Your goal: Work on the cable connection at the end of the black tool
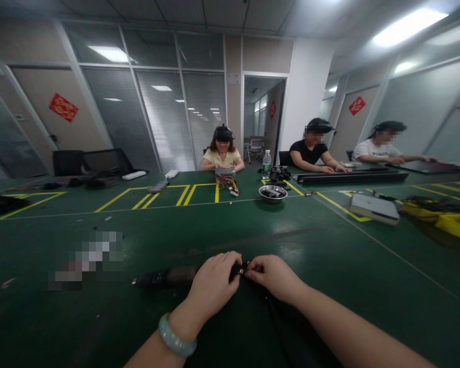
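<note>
A dark cylindrical electric screwdriver (166, 278) lies on the green table, its narrow metal tip toward the left. My left hand (214, 278) is closed around its rear end, fingers curled over it. Close by on the right, my right hand (274, 276) pinches a small black cable plug at that same end. A little bright metal shows between the two hands. A dark cable (270, 301) runs down from there toward me. Whether the plug is seated in the screwdriver I cannot tell, since fingers cover the joint.
A metal bowl (273, 194) with dark small parts stands ahead. Beyond it are a bottle (267, 166) and a grey box with coloured wires (227, 181). Three people work across the table. A whitish box (374, 208) and yellow-black items (444, 214) lie right.
</note>
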A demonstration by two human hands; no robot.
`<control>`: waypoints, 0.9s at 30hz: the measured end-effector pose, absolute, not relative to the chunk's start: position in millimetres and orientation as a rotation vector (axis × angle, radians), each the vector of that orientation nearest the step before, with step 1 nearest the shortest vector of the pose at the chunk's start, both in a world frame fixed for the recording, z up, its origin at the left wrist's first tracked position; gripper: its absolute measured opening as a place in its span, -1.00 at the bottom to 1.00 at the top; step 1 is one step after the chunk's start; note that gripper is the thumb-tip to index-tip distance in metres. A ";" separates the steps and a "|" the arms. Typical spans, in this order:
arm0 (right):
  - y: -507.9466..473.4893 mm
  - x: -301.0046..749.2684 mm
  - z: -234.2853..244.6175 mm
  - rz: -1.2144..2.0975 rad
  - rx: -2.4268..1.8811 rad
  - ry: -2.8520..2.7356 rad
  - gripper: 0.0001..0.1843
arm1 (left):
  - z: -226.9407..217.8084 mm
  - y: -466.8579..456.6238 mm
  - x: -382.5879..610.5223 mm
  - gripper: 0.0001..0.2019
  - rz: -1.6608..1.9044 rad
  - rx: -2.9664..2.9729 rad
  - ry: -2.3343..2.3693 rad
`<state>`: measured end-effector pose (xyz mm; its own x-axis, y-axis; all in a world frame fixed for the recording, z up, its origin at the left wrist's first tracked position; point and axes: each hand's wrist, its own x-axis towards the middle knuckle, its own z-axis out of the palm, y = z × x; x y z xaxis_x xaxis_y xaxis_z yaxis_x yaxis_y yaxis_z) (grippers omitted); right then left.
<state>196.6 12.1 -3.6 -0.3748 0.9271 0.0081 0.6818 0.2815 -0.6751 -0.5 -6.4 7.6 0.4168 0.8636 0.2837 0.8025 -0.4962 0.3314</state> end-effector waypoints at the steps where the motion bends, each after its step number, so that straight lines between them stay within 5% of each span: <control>1: 12.2 196.9 -3.9 0.828 -1.450 -2.155 -0.79 | 7.3 -6.4 -0.6 -0.77 0.637 2.508 1.510; 27: 11.8 197.1 -4.6 0.823 -1.417 -2.146 -0.82 | 6.8 -5.4 -0.9 -0.86 0.631 2.557 1.450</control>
